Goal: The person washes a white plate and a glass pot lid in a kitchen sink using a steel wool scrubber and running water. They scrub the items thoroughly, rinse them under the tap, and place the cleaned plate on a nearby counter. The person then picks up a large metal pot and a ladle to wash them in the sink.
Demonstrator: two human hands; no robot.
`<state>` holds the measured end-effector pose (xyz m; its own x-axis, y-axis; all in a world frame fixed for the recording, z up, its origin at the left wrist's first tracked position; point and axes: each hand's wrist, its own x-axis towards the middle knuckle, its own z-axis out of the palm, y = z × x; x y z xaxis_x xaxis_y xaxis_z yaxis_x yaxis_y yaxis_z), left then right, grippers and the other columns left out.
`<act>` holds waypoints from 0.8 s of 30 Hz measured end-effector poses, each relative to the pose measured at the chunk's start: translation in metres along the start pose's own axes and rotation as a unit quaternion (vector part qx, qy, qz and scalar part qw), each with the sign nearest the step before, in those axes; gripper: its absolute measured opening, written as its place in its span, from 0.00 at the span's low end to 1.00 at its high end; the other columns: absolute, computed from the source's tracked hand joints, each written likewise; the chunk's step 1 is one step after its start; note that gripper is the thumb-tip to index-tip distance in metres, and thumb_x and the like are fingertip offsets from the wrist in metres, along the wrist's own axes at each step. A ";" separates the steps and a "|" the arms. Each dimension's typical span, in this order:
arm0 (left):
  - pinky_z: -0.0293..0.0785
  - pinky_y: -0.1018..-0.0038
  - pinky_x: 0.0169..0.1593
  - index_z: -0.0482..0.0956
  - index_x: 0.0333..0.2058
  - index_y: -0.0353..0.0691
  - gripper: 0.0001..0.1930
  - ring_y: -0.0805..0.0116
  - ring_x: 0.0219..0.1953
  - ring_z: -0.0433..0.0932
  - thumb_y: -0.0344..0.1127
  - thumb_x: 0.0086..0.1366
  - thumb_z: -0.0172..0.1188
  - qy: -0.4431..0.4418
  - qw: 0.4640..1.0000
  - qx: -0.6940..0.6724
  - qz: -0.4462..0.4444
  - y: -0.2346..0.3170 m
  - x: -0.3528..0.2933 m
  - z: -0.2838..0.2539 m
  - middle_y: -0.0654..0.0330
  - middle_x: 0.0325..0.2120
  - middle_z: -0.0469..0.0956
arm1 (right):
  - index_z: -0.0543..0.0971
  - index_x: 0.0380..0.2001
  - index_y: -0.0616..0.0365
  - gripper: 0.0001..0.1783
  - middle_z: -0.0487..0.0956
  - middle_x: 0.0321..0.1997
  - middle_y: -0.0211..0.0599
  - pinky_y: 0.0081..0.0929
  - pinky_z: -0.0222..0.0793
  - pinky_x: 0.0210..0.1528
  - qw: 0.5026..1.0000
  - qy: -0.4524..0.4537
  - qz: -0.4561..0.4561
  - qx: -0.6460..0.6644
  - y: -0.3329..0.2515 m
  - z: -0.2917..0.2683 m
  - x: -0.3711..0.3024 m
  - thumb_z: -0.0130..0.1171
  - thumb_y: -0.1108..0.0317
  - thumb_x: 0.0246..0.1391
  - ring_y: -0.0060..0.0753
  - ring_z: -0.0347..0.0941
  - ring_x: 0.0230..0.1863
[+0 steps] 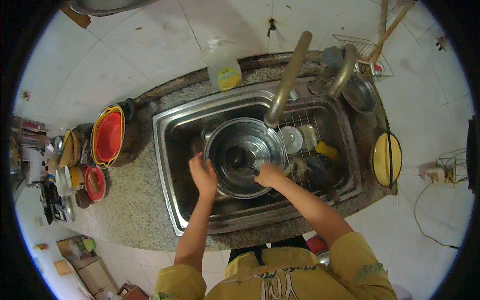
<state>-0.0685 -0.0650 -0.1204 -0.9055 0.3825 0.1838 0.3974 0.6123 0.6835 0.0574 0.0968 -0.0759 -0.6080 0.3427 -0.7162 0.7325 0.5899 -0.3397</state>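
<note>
A large round metal basin (222, 186) rests inside the stainless-steel sink (170, 200), with some water visible in it. My right hand (270, 176) reaches over the basin's near right side, its fingers closed round the dark handle of what looks like a ladle (239, 157). The dark round end of the ladle lies low inside the basin. Beside the basin's left rim is my left hand (202, 172), fingers loosely curved and apart, holding nothing. Whether its fingertips touch the rim I cannot tell. The faucet spout (288, 77) ends just above the basin's far right rim.
Right of the basin, a wire rack (305, 122) carries a white round item (291, 139) and a yellow sponge (326, 150). A clear plastic jug (222, 67) stands behind the sink. Red and yellow baskets (109, 136) are on the left counter; a yellow oval basin (386, 159) is at the right edge.
</note>
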 end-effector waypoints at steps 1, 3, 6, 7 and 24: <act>0.62 0.64 0.45 0.66 0.42 0.31 0.18 0.53 0.41 0.66 0.30 0.52 0.55 -0.052 0.996 -0.055 -0.042 0.026 -0.011 -0.001 0.48 0.36 0.67 | 0.74 0.32 0.66 0.18 0.76 0.32 0.48 0.35 0.68 0.34 0.999 -0.001 0.019 0.045 -0.001 0.005 -0.005 0.55 0.62 0.43 0.41 0.73 0.35; 0.63 0.64 0.43 0.65 0.42 0.30 0.19 0.56 0.39 0.67 0.33 0.54 0.54 -0.041 0.998 0.044 -0.034 0.010 -0.039 0.043 0.49 0.38 0.66 | 0.73 0.31 0.66 0.17 0.74 0.24 0.40 0.30 0.66 0.23 0.957 -0.071 0.053 0.276 0.014 0.031 0.007 0.55 0.61 0.45 0.33 0.71 0.24; 0.67 0.69 0.37 0.62 0.45 0.29 0.18 0.62 0.32 0.69 0.33 0.58 0.49 -0.283 0.644 -0.481 -0.524 0.024 -0.044 0.068 0.50 0.35 0.69 | 0.73 0.30 0.62 0.14 0.69 0.18 0.29 0.21 0.58 0.14 0.856 -0.097 0.041 0.506 0.020 0.040 -0.018 0.53 0.60 0.47 0.20 0.63 0.16; 0.68 0.71 0.32 0.61 0.45 0.30 0.16 0.65 0.28 0.70 0.31 0.60 0.46 -0.300 0.518 -0.577 -0.556 0.014 -0.054 0.088 0.52 0.32 0.71 | 0.74 0.30 0.61 0.17 0.70 0.20 0.30 0.22 0.61 0.14 0.855 -0.085 -0.002 0.512 0.016 0.031 -0.039 0.52 0.57 0.49 0.21 0.66 0.19; 0.53 0.80 0.13 0.64 0.26 0.32 0.02 0.78 0.11 0.58 0.23 0.56 0.43 -0.358 0.582 -0.570 -0.457 0.110 -0.058 0.001 0.60 0.14 0.65 | 0.67 0.47 0.56 0.29 0.68 0.43 0.49 0.41 0.63 0.45 0.970 0.094 0.009 -0.223 0.147 -0.031 -0.021 0.61 0.63 0.38 0.51 0.65 0.45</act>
<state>0.0284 -0.0188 -0.0565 -0.2059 0.6969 -0.6870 -0.9270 0.0860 0.3650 0.1684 0.1992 -0.0916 -0.6717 0.4580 -0.5822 0.5636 0.8261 -0.0003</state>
